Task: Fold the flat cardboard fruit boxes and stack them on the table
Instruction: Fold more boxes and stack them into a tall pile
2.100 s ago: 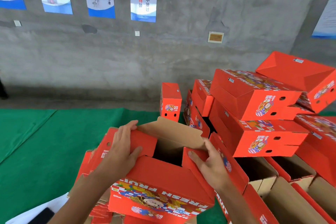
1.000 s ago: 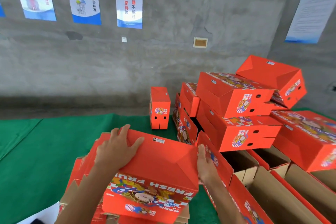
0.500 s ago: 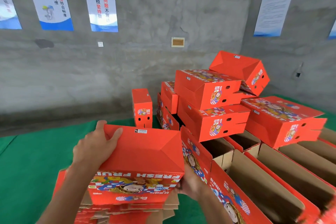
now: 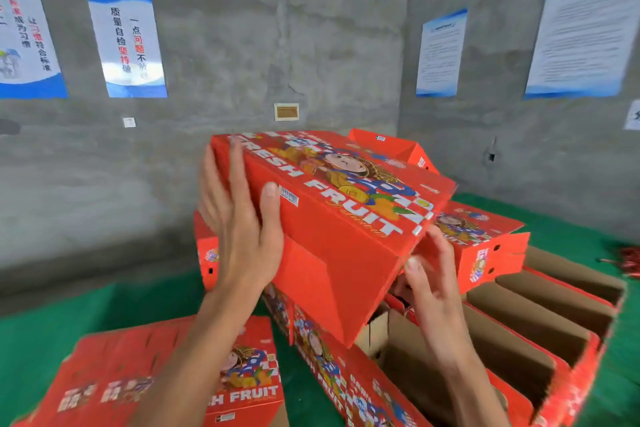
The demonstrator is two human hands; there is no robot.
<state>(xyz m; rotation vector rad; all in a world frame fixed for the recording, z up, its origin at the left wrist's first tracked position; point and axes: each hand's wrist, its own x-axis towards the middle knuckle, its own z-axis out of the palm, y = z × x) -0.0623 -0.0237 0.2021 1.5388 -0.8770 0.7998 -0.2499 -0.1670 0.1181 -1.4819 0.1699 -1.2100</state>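
A folded red fruit box (image 4: 346,229) with "FRESH FRUIT" print hangs tilted in the air, raised between my hands in front of the pile. My left hand (image 4: 239,218) presses flat against its left end, fingers straight and pointing up, thumb lying on the front face. My right hand (image 4: 429,277) supports the box's lower right corner from beneath, fingers loosely bent. Below my left arm lies a stack of flat unfolded boxes (image 4: 145,381) on the green table (image 4: 41,333).
Folded boxes are piled behind and right of the held one, among them a closed box (image 4: 485,246). A row of open-topped boxes (image 4: 519,329) with brown insides fills the right front. A concrete wall with posters (image 4: 128,38) stands close behind.
The box was closed on the flat stack, then lifted and carried up and to the right toward the pile. My view has swung right.
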